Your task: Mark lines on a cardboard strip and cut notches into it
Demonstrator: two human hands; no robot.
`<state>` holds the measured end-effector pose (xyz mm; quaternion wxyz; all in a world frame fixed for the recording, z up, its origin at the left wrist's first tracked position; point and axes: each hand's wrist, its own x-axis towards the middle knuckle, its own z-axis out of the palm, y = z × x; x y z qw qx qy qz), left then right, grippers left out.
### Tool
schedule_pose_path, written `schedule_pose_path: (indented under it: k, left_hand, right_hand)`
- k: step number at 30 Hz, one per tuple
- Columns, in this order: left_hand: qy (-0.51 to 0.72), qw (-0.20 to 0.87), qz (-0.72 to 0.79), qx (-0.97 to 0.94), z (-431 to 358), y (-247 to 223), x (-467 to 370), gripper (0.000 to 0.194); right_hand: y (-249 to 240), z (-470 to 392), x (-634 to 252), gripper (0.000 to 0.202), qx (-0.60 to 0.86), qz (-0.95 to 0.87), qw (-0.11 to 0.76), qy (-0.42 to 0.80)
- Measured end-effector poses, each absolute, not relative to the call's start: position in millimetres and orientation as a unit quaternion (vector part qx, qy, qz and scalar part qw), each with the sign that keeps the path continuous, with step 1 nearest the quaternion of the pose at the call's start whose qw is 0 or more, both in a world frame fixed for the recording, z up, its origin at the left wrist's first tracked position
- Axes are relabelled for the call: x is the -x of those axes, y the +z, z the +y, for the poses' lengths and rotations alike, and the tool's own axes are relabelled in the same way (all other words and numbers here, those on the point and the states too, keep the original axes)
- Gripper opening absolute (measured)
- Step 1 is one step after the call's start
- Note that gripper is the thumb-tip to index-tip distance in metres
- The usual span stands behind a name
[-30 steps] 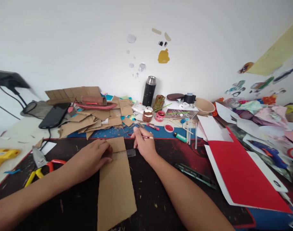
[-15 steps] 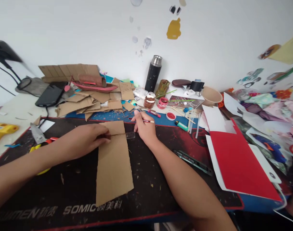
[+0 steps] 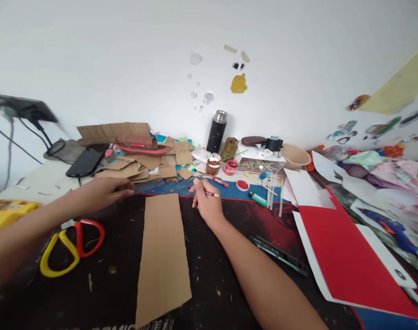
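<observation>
My left hand (image 3: 104, 192) hovers at the front left of the scrap cardboard pile, clear of the long piece, with its thumb and fingers slightly apart and nothing visible between them. The brown cardboard strip (image 3: 163, 261) lies flat on the black desk mat (image 3: 112, 293), its lower edge slanted. Just right of its top end, my right hand (image 3: 209, 204) rests on the mat, closed on a thin dark red pencil (image 3: 212, 195). Scissors (image 3: 92, 238) with one yellow and one red handle lie below my left hand, their blades mostly covered.
Behind the mat are cardboard scraps (image 3: 122, 170), a red model boat (image 3: 143, 149), a black flask (image 3: 217, 133) and paint jars (image 3: 230, 167). A green-black cutter (image 3: 280, 255) lies right of my forearm, and red paper (image 3: 353, 256) farther right. A yellow tool (image 3: 13, 213) sits left.
My left hand has left the cardboard strip and moved left. The clear ruler across the strip is out of sight. My right hand keeps the pencil, and the view has tilted up.
</observation>
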<state>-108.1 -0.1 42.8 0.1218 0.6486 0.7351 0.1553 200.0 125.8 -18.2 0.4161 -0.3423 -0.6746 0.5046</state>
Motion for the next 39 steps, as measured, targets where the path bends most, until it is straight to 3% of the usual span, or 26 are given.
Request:
schedule_pose_path:
  k: [5, 12, 15, 18, 25, 28, 35, 39]
  left_hand:
    - [0.109, 0.115, 0.725, -0.670, 1.3, 26.9, 103.8, 0.049]
    - [0.130, -0.023, 0.709, -0.693, -8.2, 34.1, 77.6, 0.048]
    - [0.145, 0.009, 0.694, -0.705, -12.3, 35.9, 66.8, 0.048]
    - [0.142, 0.059, 0.693, -0.704, -15.7, 24.0, 64.9, 0.049]
    - [0.160, 0.071, 0.721, -0.670, -31.9, -18.0, 69.5, 0.093]
    - [0.157, 0.070, 0.740, -0.650, -34.2, -24.2, 67.2, 0.101]
    - [0.161, 0.083, 0.750, -0.636, -27.9, -22.9, 60.1, 0.096]
    - [0.158, 0.136, 0.754, -0.623, -23.1, -16.2, 58.8, 0.079]
  right_hand:
    - [-21.5, 128.2, -201.3, 0.061, 0.333, -0.708, 0.411, 0.469]
    - [-21.9, 132.5, -204.9, 0.023, 0.314, -0.767, 0.375, 0.416]
    - [-18.5, 132.8, -208.9, 0.019, 0.301, -0.796, 0.355, 0.387]
    - [-15.8, 135.5, -213.0, 0.022, 0.295, -0.838, 0.329, 0.321]
    - [-16.7, 146.2, -217.5, 0.030, 0.305, -0.868, 0.295, 0.258]
    - [-13.7, 145.7, -219.4, 0.033, 0.311, -0.883, 0.265, 0.230]
    - [2.5, 139.1, -221.2, 0.049, 0.342, -0.912, 0.159, 0.159]
    - [6.4, 137.7, -219.9, 0.058, 0.365, -0.908, 0.139, 0.151]
